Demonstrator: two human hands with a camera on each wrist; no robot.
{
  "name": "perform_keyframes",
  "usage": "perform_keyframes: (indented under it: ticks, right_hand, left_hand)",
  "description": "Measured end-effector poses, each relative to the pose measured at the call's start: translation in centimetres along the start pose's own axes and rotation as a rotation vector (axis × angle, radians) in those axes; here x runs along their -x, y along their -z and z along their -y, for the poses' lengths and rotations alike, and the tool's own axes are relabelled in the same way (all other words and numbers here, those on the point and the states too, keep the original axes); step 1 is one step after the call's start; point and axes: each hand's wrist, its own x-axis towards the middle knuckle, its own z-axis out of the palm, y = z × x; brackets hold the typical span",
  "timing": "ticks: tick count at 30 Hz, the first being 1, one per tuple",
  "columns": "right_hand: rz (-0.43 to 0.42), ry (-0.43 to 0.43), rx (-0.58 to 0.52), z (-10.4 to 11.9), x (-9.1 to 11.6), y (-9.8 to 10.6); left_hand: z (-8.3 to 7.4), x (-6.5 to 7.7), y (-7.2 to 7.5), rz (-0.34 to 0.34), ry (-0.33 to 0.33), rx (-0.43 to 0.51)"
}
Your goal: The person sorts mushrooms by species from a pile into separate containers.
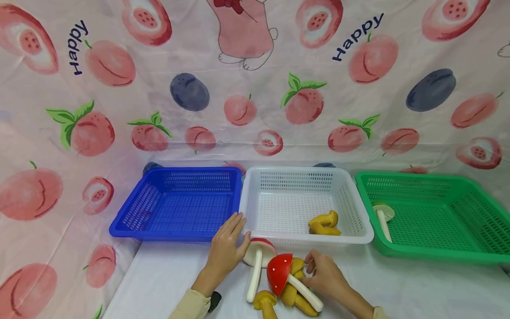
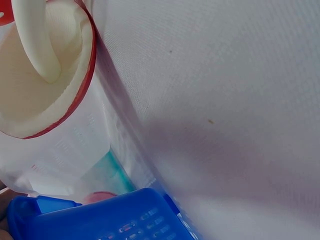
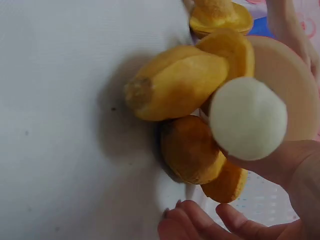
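My left hand point(image 1: 225, 248) rests with straight fingers at the blue basket's near right corner. Its thumb is by a red-capped toy mushroom point(image 1: 258, 257), whose pale underside shows large in the left wrist view. Another red mushroom with white dots point(image 1: 280, 272) lies on several yellow mushrooms point(image 1: 295, 300). My right hand point(image 1: 326, 275) is at the right of this pile, thumb and fingers apart. In the right wrist view a yellow mushroom point(image 3: 227, 185) lies between them, with no clear grip, and the white stem end point(image 3: 248, 118) covers part of the thumb. Another yellow mushroom point(image 1: 265, 303) lies in front.
A blue basket point(image 1: 175, 170), a white basket point(image 1: 295, 170) and a green basket point(image 1: 414, 177) stand in a row behind the pile. Two yellow mushrooms point(image 1: 324, 223) lie in the white one, a green-capped mushroom point(image 1: 384, 215) in the green one. Fruit-patterned cloth point(image 1: 255, 88) hangs behind.
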Motion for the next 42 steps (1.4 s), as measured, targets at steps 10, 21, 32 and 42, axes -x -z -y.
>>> perform_keyframes:
  ticks: [10,21,32,42]
  right_hand:
    - [-0.013,-0.045,0.016,0.1,-0.6,-0.5]
    - [-0.068,-0.004,0.035,0.0,-0.4,0.1]
    - [-0.082,0.071,0.025,1.5,0.1,3.1]
    - [-0.051,0.178,0.073,3.6,0.5,6.6]
  left_hand:
    - [0.1,0.1,-0.1,-0.001,0.003,0.000]
    - [-0.1,0.2,-0.2,-0.006,0.000,-0.004]
    - [0.3,0.2,-0.2,-0.015,-0.013,-0.012]
    - [0.1,0.3,-0.2,-0.021,-0.011,-0.003]
